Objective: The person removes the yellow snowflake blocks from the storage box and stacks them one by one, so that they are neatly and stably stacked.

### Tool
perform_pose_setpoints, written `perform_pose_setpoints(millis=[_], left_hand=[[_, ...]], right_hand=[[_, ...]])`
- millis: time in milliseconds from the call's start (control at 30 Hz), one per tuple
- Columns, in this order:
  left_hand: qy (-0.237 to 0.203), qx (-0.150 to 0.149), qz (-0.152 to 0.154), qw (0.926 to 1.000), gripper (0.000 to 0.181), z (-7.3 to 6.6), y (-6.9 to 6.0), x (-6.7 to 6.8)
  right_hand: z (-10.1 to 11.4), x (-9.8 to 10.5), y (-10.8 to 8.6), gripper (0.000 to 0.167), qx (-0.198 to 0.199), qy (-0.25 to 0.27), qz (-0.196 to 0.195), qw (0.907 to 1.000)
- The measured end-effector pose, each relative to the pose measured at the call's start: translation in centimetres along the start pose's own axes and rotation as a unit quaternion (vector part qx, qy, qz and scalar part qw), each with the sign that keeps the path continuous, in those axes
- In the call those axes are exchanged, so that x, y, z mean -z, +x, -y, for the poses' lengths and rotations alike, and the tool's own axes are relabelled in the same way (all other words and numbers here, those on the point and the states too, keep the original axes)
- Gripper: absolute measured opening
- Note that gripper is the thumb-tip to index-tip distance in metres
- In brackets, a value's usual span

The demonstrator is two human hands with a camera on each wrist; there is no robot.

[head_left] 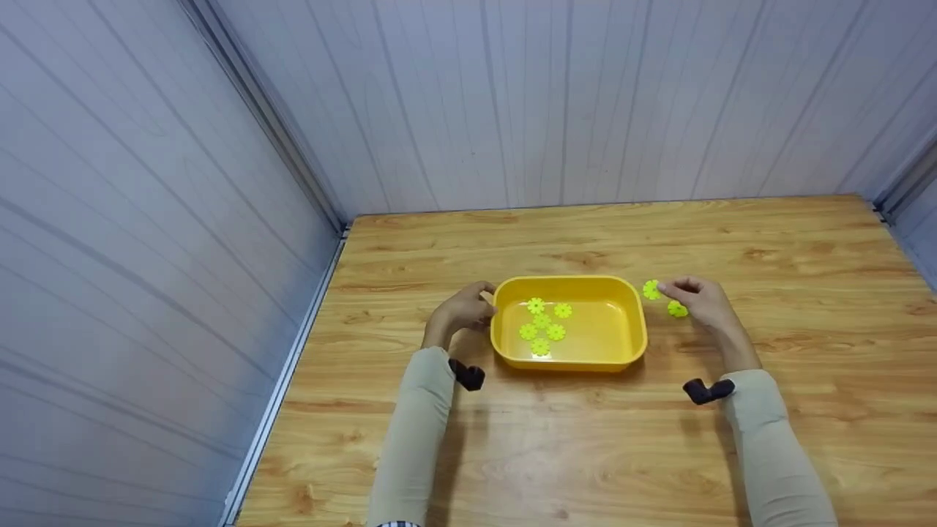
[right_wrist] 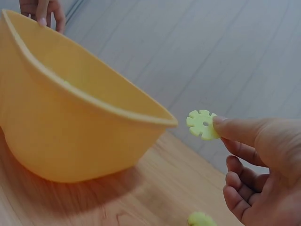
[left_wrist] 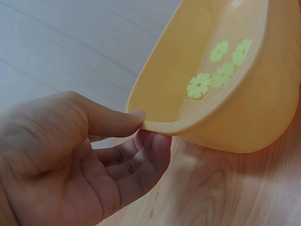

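Observation:
A yellow plastic basin (head_left: 600, 364) stands on the wooden table, with several yellow-green flower-shaped discs (head_left: 540, 347) lying on its floor toward the left. My left hand (head_left: 466, 309) pinches the basin's left rim, thumb on top and fingers beneath, as the left wrist view (left_wrist: 94, 155) shows. Just past the right rim, my right hand (head_left: 699, 298) holds one notched flower disc (right_wrist: 201, 125) between thumb and forefinger, raised above the table. The other fingers of that hand are curled in. Below it, another flower disc (head_left: 678, 309) lies on the table.
The wood-grain table (head_left: 571, 446) ends at a pale panelled wall (head_left: 585, 102) behind, with another panel (head_left: 132, 256) at the left. Dark wrist-mounted cameras stick out from both sleeves, the left one (head_left: 468, 375) close to the basin's front left corner.

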State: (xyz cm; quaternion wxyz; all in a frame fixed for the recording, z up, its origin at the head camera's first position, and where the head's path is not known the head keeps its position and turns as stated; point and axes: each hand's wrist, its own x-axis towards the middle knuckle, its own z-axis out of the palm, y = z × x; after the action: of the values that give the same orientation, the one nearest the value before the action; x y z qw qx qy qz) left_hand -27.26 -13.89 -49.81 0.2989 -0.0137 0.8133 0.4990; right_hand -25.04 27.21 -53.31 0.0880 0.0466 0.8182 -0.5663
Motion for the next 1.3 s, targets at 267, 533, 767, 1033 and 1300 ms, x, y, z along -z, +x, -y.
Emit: perform_pose_setpoints(millis=[267,533,767,1033,1300], left_hand=[[0.004,0.002,-0.007,1.0000,0.046,0.0,-0.1,0.0],[0.012,-0.002,-0.008,0.9999,0.046,0.0,-0.1,-0.1],[0.011,0.001,-0.008,0.9999,0.044,0.0,-0.1,-0.1],[0.010,-0.002,-0.005,0.9999,0.044,-0.3,-0.2,-0.1],[0.011,0.001,-0.009,0.9999,0.042,-0.1,-0.1,-0.1]], right_hand=[[-1.5,0.9,0.1,0.050,-0.027,-0.001,-0.032,0.9991],[-2.2,1.5,-0.4,0.052,-0.077,-0.074,-0.071,0.9918],[-2.6,1.7,-0.6,0.053,-0.091,-0.088,-0.068,0.9896],[-2.5,1.4,-0.8,0.058,-0.090,-0.089,-0.072,0.9893],[-2.4,1.3,-1.0,0.051,-0.082,-0.119,-0.078,0.9863]])
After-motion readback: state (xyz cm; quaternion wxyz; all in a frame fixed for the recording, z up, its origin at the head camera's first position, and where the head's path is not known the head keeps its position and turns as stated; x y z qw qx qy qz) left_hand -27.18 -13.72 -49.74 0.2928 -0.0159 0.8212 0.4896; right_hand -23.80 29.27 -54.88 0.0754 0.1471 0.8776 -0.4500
